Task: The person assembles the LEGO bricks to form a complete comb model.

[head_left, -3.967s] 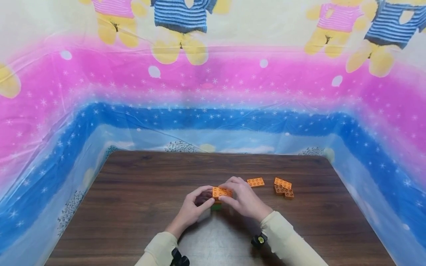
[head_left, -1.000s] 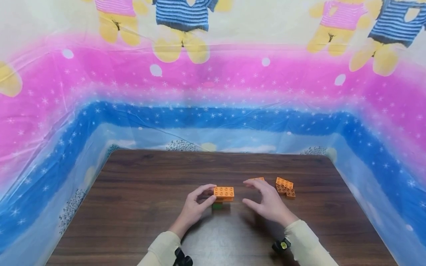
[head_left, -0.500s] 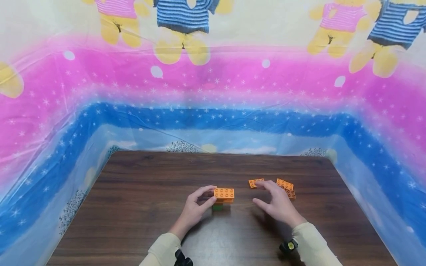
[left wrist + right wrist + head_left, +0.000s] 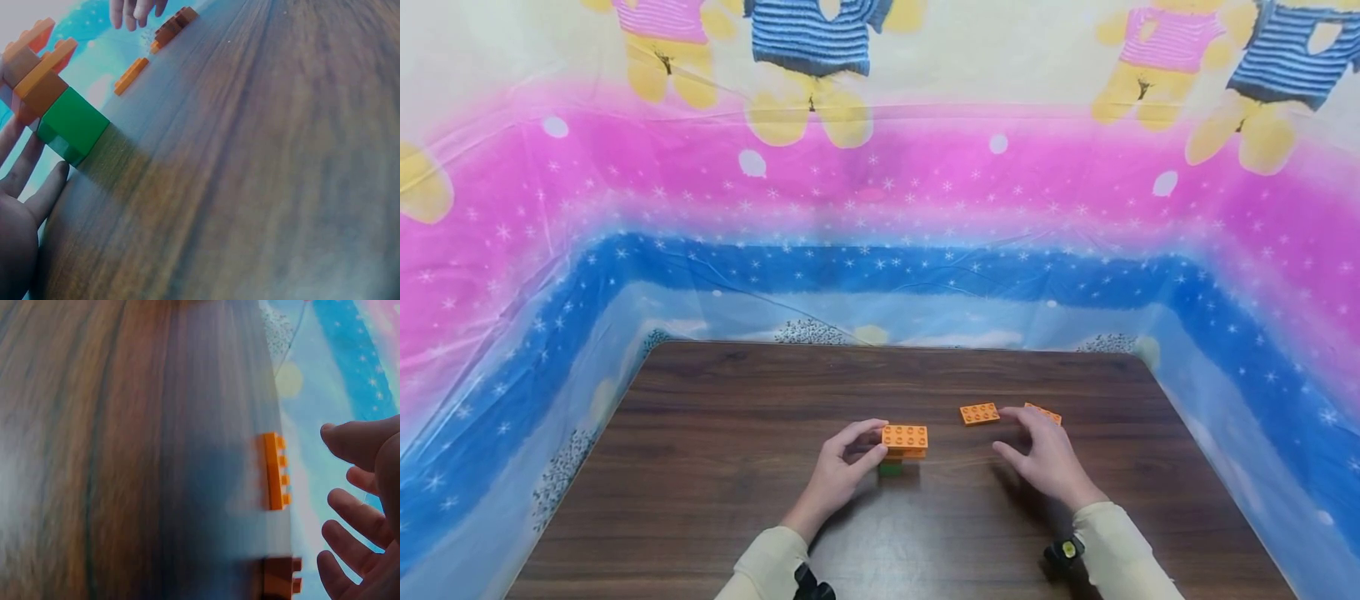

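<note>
At the middle of the table, my left hand [image 4: 833, 473] holds the left end of a small stack of toy building bricks between thumb and fingers. An orange studded brick [image 4: 905, 436] tops the stack, with more orange below it. The green brick [image 4: 74, 125] at its base stands on the wood in the left wrist view. My right hand [image 4: 1051, 460] hovers with spread, relaxed fingers and nothing in them. Just left of its fingertips lies a thin orange brick [image 4: 980, 413]. Behind the hand is a pile of orange bricks [image 4: 1047, 412], mostly hidden in the head view.
The dark wood-grain table [image 4: 737, 400] reaches back to a patterned cloth [image 4: 865, 200] hung around three sides. In the right wrist view a brown-orange brick [image 4: 278, 577] of the pile shows at the bottom edge.
My right hand has left the stack's top brick and moved right, past the thin orange brick to the pile. My left hand keeps its hold on the stack.
</note>
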Demonstrator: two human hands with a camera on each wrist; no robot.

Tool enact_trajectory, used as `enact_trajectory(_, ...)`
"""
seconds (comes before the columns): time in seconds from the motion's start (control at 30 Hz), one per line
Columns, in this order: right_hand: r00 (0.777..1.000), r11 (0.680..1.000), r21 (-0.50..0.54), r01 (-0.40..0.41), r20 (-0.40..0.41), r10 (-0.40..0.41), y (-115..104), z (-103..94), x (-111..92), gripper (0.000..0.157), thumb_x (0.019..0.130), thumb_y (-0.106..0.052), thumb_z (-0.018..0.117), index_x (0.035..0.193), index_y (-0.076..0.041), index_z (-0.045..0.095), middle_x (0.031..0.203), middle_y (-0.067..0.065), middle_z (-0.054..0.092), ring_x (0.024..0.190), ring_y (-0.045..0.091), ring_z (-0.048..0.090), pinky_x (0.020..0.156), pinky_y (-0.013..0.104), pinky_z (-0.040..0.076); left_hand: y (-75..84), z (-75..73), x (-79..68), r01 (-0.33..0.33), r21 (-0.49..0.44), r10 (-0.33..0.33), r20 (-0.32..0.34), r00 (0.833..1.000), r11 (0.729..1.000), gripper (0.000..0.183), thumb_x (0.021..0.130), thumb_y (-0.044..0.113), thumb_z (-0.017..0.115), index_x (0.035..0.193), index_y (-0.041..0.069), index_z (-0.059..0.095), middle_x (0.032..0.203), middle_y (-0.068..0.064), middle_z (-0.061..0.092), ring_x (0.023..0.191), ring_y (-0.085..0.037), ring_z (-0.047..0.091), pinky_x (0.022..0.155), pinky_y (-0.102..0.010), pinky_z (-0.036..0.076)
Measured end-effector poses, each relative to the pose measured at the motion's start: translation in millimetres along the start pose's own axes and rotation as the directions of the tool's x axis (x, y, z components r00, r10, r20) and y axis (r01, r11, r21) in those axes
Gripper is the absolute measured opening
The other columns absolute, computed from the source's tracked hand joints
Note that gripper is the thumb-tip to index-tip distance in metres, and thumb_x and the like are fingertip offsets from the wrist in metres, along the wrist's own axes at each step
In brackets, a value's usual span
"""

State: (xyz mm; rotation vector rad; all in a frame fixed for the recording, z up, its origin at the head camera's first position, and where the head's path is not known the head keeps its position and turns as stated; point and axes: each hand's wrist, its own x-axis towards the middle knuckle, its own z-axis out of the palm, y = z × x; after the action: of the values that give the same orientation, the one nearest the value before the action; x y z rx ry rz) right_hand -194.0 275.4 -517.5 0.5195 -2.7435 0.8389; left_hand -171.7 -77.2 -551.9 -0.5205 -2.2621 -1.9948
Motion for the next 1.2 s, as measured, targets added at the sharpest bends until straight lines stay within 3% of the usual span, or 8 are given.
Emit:
enact_trajectory(0.2, 1.000, 0.998, -0.056, -0.018, -0.009, 0.017, 10, 0.5, -2, 0.051, 0.087, -0.019, 0.088, 0.133, -0.005, 0.067, 0.108, 0.011, 0.069, 0.101, 0.031, 0.059, 0.092, 0.056, 0.048, -0.5, 0.0, 0.0, -0.007, -0.003, 0.007, -0.003, 1.000, 1.000, 0.038, 0.101, 0.021, 0.073, 0.136, 0.007, 0.068, 0.128, -0.005, 0.071, 0.115, -0.026, 0.069, 0.096, -0.036, 0.056)
enact_trajectory(0.53, 0.997, 0.993, -0.093, -0.076, -0.018, 0.074, 25, -1.1, -5, 0.050, 0.089, -0.017, 0.086, 0.133, -0.002, 0.067, 0.122, 0.016, 0.066, 0.118, 0.038, 0.055, 0.098, 0.059, 0.049, 0.3, -0.6, -0.4, 0.000, 0.000, 0.000, 0.000, 1.000, 1.000, 0.038, 0.101, 0.022, 0.073, 0.137, 0.008, 0.068, 0.128, -0.004, 0.071, 0.116, -0.025, 0.068, 0.096, -0.036, 0.056)
enact_trajectory(0.73, 0.996, 0.988, -0.135, -0.080, -0.041, 0.075, 34, -0.6, -5, 0.052, 0.085, -0.015, 0.089, 0.131, 0.000, 0.068, 0.124, 0.018, 0.067, 0.120, 0.041, 0.054, 0.101, 0.060, 0.047, -0.1, -0.5, -0.4, 0.006, 0.001, -0.006, 0.000, 1.000, 1.000, 0.039, 0.101, 0.023, 0.073, 0.137, 0.009, 0.068, 0.128, -0.003, 0.071, 0.116, -0.025, 0.068, 0.096, -0.036, 0.056)
enact_trajectory(0.97, 0.995, 0.973, -0.212, -0.088, -0.060, 0.077, 38, -0.2, -4, 0.056, 0.084, -0.016, 0.090, 0.132, 0.002, 0.067, 0.124, 0.021, 0.067, 0.118, 0.043, 0.054, 0.099, 0.065, 0.045, -0.9, -0.9, -0.2, 0.006, 0.001, -0.006, -0.004, 1.000, 1.000, 0.034, 0.101, 0.023, 0.074, 0.134, 0.018, 0.070, 0.127, -0.003, 0.071, 0.115, -0.024, 0.068, 0.095, -0.036, 0.056)
enact_trajectory(1.2, 0.995, 0.964, -0.248, -0.093, -0.053, 0.082, 39, 1.1, -5, 0.052, 0.085, -0.015, 0.089, 0.130, -0.001, 0.069, 0.124, 0.021, 0.067, 0.120, 0.044, 0.053, 0.095, 0.070, 0.043, -0.4, -1.2, 0.5, 0.010, 0.000, -0.010, -0.002, 1.000, 1.000, 0.036, 0.101, 0.021, 0.074, 0.135, 0.012, 0.069, 0.126, -0.003, 0.071, 0.115, -0.025, 0.069, 0.095, -0.035, 0.057)
